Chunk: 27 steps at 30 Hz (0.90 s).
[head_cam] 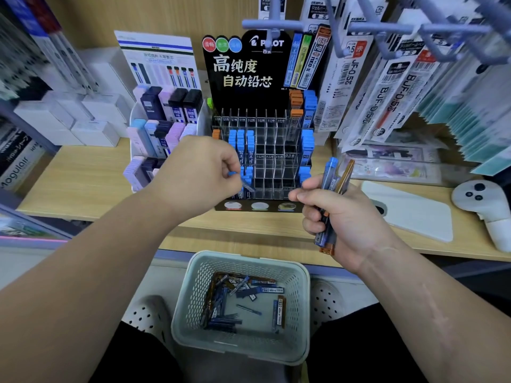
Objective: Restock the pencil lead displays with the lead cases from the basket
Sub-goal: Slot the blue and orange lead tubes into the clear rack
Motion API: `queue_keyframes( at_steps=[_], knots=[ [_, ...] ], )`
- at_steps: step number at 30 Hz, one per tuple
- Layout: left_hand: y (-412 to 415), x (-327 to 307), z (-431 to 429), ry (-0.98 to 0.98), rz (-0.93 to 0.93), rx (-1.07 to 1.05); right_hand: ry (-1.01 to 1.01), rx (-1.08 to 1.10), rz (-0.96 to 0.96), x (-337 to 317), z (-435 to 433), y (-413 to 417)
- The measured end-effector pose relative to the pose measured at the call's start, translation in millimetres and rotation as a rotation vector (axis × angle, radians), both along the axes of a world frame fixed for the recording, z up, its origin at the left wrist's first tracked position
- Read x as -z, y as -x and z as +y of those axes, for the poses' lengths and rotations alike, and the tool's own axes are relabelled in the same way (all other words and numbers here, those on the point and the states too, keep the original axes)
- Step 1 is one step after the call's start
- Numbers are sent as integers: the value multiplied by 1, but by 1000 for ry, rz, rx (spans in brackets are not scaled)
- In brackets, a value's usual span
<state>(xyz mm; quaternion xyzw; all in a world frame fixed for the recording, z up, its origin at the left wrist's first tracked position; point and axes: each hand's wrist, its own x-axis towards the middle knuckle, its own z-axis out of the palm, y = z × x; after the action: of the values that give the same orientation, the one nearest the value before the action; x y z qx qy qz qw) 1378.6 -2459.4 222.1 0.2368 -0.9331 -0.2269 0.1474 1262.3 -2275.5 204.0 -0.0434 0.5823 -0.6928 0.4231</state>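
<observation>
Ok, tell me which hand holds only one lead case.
The left hand: it pinches a single blue-capped case in front of the black display, while the right hand grips a bundle of several cases.

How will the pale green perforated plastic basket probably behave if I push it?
Probably light: the pale green perforated plastic basket holds a few slim lead cases. Its moulded walls look stiff. So lightly loaded, it may slide easily.

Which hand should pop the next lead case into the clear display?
The left hand. It pinches one blue-capped lead case right in front of the lower-left slots of the clear display. The right hand grips a whole bundle of cases, so it probably works best as the holder.
</observation>
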Motion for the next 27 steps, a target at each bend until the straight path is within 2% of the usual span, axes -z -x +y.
queue_keyframes(
  at_steps=[7, 13, 22, 27],
  knots=[
    [5, 3, 1, 48, 1, 13, -6, 2, 7, 1, 1, 2],
    [13, 15, 2, 152, 72, 60, -6, -10, 3, 2, 1, 2],
    [16, 27, -2, 195, 41, 179, -8, -10, 4, 2, 0, 3],
    [17, 42, -1, 251, 14, 93, -3, -17, 3, 2, 0, 2]
  ],
)
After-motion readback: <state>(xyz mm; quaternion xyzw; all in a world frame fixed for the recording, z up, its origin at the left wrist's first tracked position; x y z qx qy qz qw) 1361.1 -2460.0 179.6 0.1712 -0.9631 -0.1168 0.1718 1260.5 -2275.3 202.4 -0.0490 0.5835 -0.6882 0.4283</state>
